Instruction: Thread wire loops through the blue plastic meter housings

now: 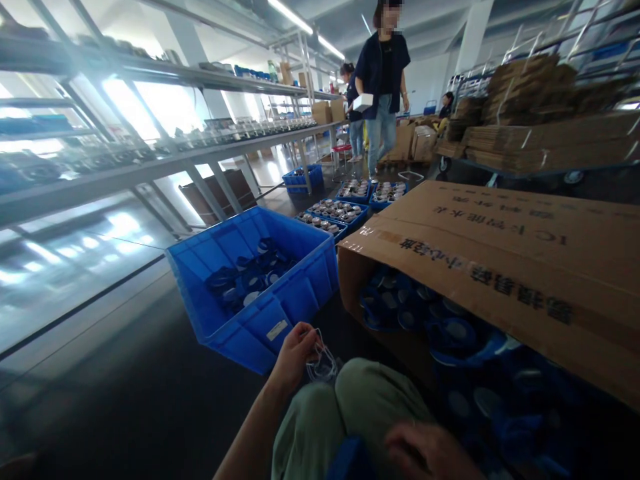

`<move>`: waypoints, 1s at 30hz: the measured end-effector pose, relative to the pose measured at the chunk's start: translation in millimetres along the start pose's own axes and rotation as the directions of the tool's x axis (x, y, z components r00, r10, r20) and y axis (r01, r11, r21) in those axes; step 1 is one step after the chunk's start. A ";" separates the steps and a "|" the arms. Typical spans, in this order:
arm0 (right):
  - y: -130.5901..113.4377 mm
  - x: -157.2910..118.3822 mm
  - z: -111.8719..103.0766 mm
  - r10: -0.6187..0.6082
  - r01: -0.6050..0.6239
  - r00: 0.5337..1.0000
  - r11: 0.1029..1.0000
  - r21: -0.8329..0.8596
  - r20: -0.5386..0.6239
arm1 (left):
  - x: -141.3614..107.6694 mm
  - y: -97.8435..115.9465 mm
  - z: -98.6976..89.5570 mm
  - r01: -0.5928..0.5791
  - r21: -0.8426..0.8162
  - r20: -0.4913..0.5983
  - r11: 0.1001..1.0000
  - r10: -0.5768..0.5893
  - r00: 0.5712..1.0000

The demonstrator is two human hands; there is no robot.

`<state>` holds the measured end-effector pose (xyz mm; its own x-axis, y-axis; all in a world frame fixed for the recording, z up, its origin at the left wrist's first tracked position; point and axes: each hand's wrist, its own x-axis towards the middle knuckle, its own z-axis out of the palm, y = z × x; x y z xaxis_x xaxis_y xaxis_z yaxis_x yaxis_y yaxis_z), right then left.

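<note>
Pinched in the fingers of my left hand [299,345] is a bundle of thin white cord [323,363], hanging in loops above my knee. My right hand [425,450] is low at the bottom edge, over my thigh, smeared by motion; whether its fingers grip anything is unclear. Beside it, in my lap, part of a blue object [353,460] shows, its kind hidden. Ahead of my left hand stands a blue plastic bin [305,297], with blue pieces [250,280] with pale round faces lying inside. To the right, a cardboard box [480,233] lies on its side, open toward me, with many similar blue pieces [457,333] spilling from it.
Blue trays [340,212] of small round parts sit on the floor beyond the bin. A long metal rack [150,163] runs along the left. A person [385,80] carrying a white box walks farther back. Flattened cardboard [540,143] is piled on a cart at the right.
</note>
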<state>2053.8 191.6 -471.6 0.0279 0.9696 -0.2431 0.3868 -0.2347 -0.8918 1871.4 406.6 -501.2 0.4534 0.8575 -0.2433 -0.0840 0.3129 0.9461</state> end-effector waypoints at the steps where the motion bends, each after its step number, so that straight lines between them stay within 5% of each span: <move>1: -2.1 23.2 -5.9 -0.043 0.043 0.999 0.999 -0.002 -0.017 | -0.7 2.3 4.2 -0.002 -0.002 0.007 1.000 0.002 1.000; 4: -11.6 99.6 -11.0 -0.187 0.202 0.974 0.973 0.112 -0.132 | -0.3 7.7 10.2 -0.020 -0.016 0.021 1.000 0.020 1.000; 9: -14.6 181.6 10.2 -0.171 0.155 0.985 0.950 0.271 0.036 | 8.4 6.2 -4.7 -0.092 -0.036 -0.046 0.995 0.090 0.995; 13: 1.2 201.2 17.1 -0.074 0.039 0.994 0.920 0.391 0.075 | 18.3 -8.0 -26.0 -0.157 -0.090 -0.194 0.983 0.138 0.971; 22: 54.0 242.7 34.9 0.175 -0.163 0.984 0.781 0.603 0.039 | 40.4 -55.0 -61.0 -0.089 -0.194 -0.277 0.977 0.032 0.960; 30: 88.0 265.1 66.2 0.295 -0.316 0.940 0.576 0.753 0.169 | 60.4 -111.9 -78.9 0.017 0.118 -0.386 0.993 0.030 0.922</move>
<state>2034.2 423.3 -639.8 -0.0152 0.8307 -0.5565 -0.4803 -0.4942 -0.7246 1838.2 455.6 -638.7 0.0731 0.9576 -0.2786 0.0288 0.2772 0.9604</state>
